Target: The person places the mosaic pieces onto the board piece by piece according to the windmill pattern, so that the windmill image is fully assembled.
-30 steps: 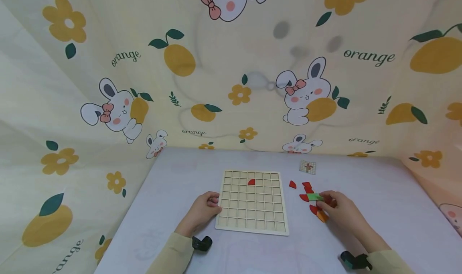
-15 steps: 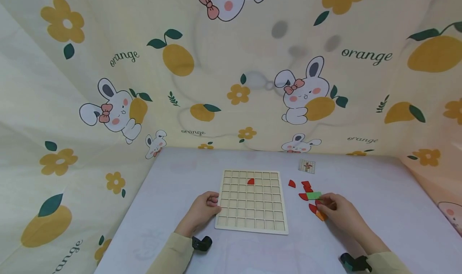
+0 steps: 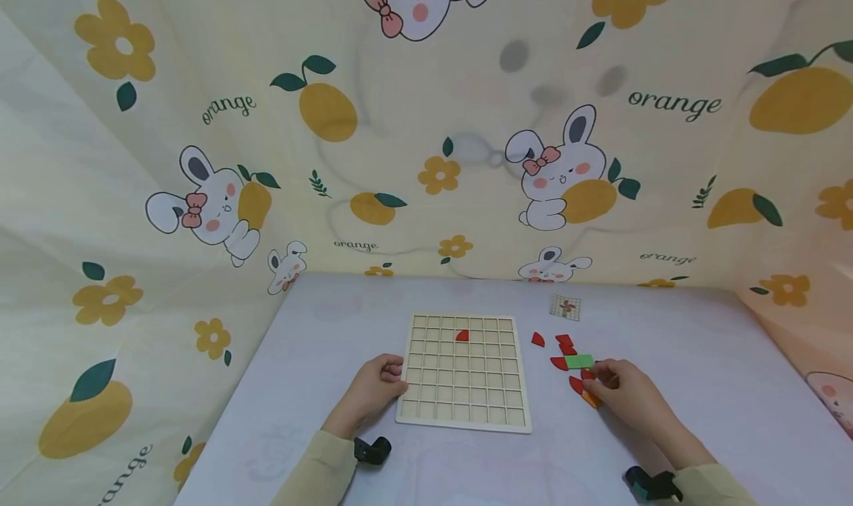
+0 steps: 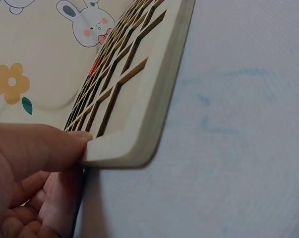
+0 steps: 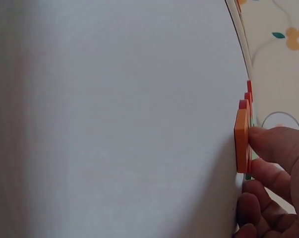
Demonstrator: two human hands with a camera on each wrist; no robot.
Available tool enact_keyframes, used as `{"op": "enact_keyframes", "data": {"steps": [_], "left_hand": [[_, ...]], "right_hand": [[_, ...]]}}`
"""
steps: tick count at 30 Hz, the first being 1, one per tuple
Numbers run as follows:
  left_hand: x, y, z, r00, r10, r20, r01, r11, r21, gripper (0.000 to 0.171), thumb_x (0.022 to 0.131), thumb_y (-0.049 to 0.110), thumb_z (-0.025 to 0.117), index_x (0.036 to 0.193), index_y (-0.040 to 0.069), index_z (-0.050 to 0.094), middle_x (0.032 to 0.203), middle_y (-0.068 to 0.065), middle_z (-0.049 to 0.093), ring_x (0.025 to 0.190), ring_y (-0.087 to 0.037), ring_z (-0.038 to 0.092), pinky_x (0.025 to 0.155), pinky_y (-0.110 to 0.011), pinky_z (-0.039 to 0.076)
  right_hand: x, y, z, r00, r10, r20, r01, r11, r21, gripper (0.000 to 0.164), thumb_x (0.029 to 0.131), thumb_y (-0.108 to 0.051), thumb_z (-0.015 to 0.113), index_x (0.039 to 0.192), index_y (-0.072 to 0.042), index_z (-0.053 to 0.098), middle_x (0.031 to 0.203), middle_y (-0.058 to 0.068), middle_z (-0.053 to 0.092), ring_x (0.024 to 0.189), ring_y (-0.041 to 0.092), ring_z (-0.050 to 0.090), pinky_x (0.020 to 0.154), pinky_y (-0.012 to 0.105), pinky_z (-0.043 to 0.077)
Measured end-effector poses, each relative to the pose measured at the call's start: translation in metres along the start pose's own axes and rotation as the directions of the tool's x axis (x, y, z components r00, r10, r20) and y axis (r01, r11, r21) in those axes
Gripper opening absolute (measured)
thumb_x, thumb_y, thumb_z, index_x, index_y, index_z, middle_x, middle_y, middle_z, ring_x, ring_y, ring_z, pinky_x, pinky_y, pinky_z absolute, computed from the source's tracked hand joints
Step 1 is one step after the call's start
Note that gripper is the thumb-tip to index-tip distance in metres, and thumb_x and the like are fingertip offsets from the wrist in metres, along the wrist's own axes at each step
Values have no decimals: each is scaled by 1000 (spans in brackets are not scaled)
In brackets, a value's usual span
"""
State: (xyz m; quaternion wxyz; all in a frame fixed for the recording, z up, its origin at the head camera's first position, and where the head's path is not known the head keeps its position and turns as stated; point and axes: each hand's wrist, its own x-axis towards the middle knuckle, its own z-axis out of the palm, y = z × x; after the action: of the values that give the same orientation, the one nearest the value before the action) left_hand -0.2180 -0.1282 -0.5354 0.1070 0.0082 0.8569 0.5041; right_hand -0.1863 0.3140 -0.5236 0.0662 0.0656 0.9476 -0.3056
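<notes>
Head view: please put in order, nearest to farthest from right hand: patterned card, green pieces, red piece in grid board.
1. Green pieces: just left of the right hand.
2. Patterned card: farther back.
3. Red piece: left, in the grid board.

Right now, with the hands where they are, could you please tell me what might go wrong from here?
The right hand has its fingers close to the flat, straight-edged green pieces and flat orange piece, so lifting one might nudge others nearby.
The left hand holds the square, pale wooden grid board by its left edge; any tug there could shift it and perhaps jostle the flat red quarter-circle piece in its compartment.
</notes>
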Motion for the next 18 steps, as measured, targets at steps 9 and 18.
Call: {"op": "enact_keyframes", "data": {"steps": [9,18], "left_hand": [[-1,0,0,1000,-9,-3,9,1000,6,47,81,4,74,124,2,58,99,-5,57,87,-17,56,75,-31,52],[0,0,1,1000,-10,-4,10,1000,15,47,81,4,74,124,2,58,99,-5,57,87,-17,56,76,-31,52]], "right_hand": [[-1,-7,1,1000,5,-17,-5,1000,5,42,87,-32,73,109,2,63,96,12,59,87,26,52,70,36,53],[-3,-10,5,1000,-4,-27,5,999,34,31,88,-22,72,107,-2,56,91,8,59,82,24,53,66,31,51]]}}
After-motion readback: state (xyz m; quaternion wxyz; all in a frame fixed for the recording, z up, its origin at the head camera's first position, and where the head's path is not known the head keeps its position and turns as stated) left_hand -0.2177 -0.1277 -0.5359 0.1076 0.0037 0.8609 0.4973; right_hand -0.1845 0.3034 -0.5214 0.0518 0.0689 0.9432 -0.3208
